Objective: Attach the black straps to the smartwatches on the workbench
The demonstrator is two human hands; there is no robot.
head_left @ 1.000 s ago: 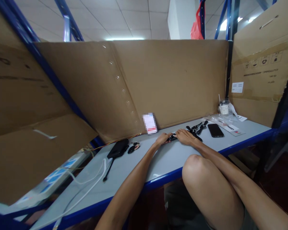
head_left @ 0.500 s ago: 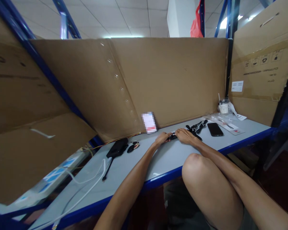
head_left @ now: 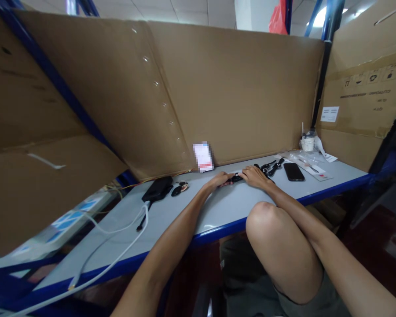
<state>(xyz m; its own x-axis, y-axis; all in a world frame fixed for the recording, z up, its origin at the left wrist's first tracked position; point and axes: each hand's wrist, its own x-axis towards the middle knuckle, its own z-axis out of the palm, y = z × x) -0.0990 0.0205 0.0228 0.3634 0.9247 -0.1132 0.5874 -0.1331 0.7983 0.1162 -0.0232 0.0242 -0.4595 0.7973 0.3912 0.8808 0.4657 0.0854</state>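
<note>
At the back of the grey tabletop, my left hand (head_left: 220,179) has its fingers closed on one end of a small black strap-like piece (head_left: 236,177). From the other side, my right hand (head_left: 252,176) grips the same piece, its fingers bent over it. Much of the piece is covered by my fingers, so its exact kind does not show. Just beyond my right hand lies a loose group of similar black strap-like pieces (head_left: 276,167), partly behind the hand. A black phone (head_left: 294,172) rests flat to the right of them.
A lit screen (head_left: 203,157), blurred out, leans on the cardboard wall (head_left: 244,97). Left are a black box-shaped device (head_left: 157,188), small dark rounded items (head_left: 178,189) and a white cable (head_left: 125,251). A lidded cup (head_left: 307,143) and plastic packaging (head_left: 300,158) stand back right. My raised knee is near the blue edge.
The camera view has tipped downward, so the table sits higher in the picture. Both hands stay on the black piece, with only slight finger movement.
</note>
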